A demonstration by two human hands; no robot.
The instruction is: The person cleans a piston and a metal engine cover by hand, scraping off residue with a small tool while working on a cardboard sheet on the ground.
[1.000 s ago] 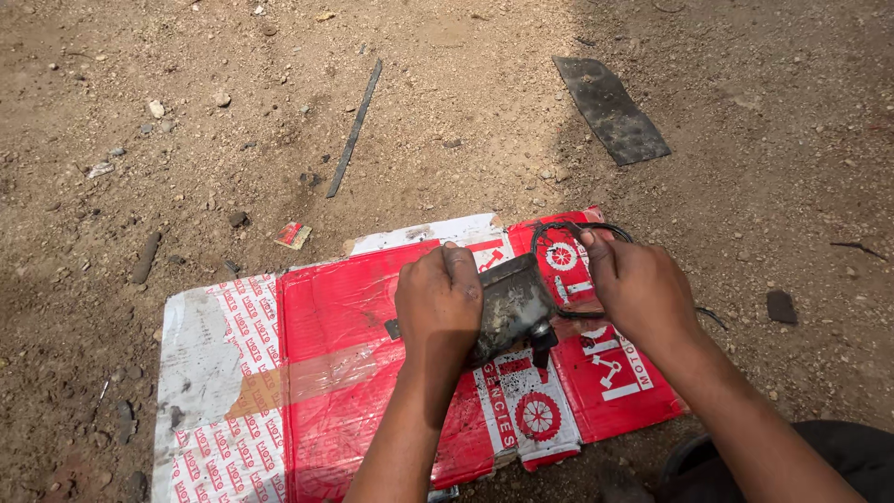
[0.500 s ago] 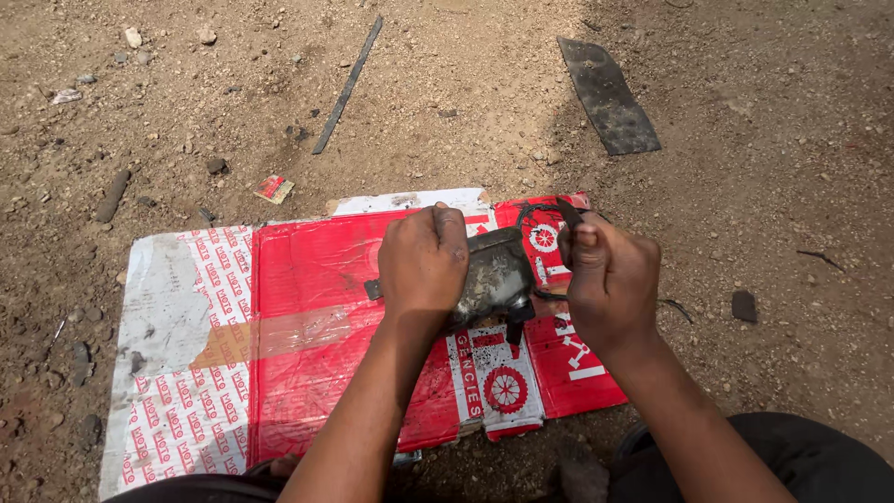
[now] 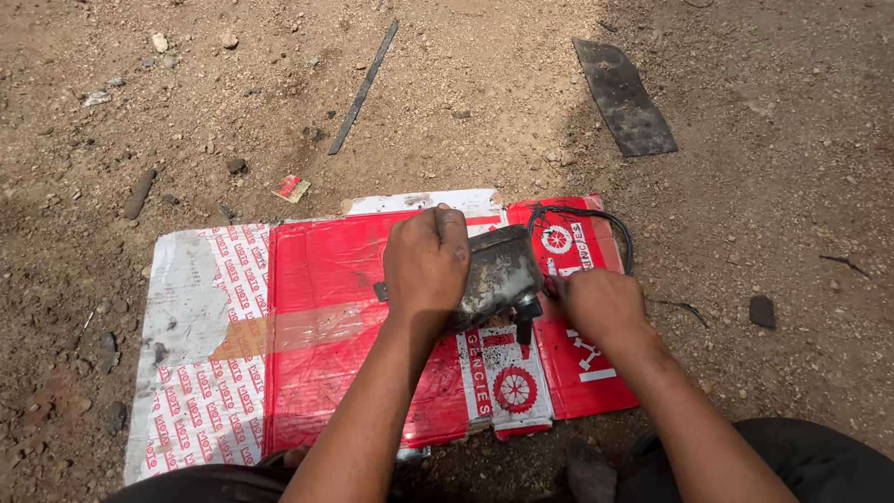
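Seemingly mid-job in the head view, the left hand (image 3: 426,261) is clamping down over a grimy, greasy metal motor part (image 3: 501,275), its grip closed on the housing, while the right hand (image 3: 601,303) is pinching at the part's right end, grip narrow; what the fingertips are holding I cannot tell. The part is lying on a flattened red and white cardboard sheet (image 3: 317,326) on the dirt ground (image 3: 764,186), long axis running left to right, tilted slightly. A black cable (image 3: 596,219) is looping off beyond the right hand. Nothing is lying detached beside it, so the work seems early.
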